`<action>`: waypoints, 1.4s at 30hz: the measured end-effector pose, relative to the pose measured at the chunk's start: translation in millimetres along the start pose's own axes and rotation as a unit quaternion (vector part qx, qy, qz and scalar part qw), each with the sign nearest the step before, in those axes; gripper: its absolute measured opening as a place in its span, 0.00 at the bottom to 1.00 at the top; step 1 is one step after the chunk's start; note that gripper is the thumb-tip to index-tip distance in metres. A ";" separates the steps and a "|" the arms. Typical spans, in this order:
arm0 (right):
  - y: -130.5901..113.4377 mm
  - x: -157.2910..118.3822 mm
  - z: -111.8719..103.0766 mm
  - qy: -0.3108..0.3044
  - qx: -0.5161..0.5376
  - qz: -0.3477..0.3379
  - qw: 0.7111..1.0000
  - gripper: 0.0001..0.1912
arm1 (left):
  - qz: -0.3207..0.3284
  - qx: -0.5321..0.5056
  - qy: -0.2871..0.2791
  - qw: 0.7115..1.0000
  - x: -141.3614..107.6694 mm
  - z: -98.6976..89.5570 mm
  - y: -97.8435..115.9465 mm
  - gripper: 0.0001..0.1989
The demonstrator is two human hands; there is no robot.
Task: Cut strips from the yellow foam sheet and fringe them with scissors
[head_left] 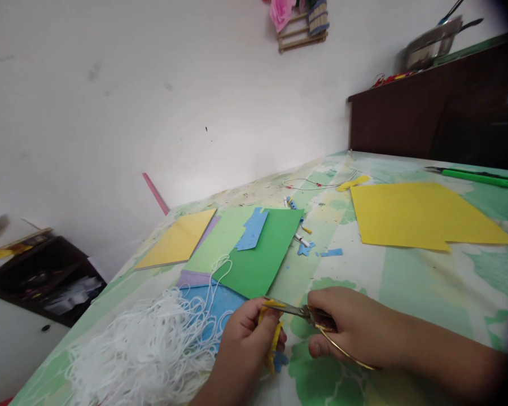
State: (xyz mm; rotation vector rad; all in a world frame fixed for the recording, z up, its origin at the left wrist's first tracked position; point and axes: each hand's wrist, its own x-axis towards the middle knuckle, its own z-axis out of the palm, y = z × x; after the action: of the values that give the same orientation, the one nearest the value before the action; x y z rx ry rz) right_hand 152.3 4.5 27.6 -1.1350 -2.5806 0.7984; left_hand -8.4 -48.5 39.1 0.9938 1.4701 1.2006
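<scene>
My left hand (252,338) pinches a small yellow piece (274,341) with a fringed edge, near the bottom centre. In my right hand (351,324) are gold-handled scissors (307,313), pointing left. Their blades lie at the top of the yellow piece, by my left fingertips; how far they are apart is hard to see. A blue scrap (280,361) shows just behind my left fingers. Beyond my hands lie a green sheet (265,262) and a light green sheet (215,239), with a cut blue piece (253,230) on top.
A heap of white string (146,349) lies at the left. A large yellow sheet (406,217) and a green-handled tool (482,177) are on the right of the patterned table (402,287). Small blue scraps (332,252) lie mid-table. A dark cabinet (427,107) stands behind.
</scene>
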 end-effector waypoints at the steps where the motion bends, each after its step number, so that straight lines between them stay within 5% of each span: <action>1: -0.2 -0.1 0.1 -0.001 -0.001 0.002 1.000 0.19 | 0.002 0.000 0.000 1.000 -0.1 0.1 0.2 0.09; 42: 5.3 -0.8 1.4 0.026 -0.044 -0.026 0.998 0.22 | -0.012 -0.004 0.007 1.000 -2.5 -0.4 3.3 0.08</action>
State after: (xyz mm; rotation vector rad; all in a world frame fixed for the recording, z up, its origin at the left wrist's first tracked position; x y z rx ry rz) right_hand 155.6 6.3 23.6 -1.0935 -2.6133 0.6395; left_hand -8.2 -50.4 42.8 0.9612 1.4838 1.1967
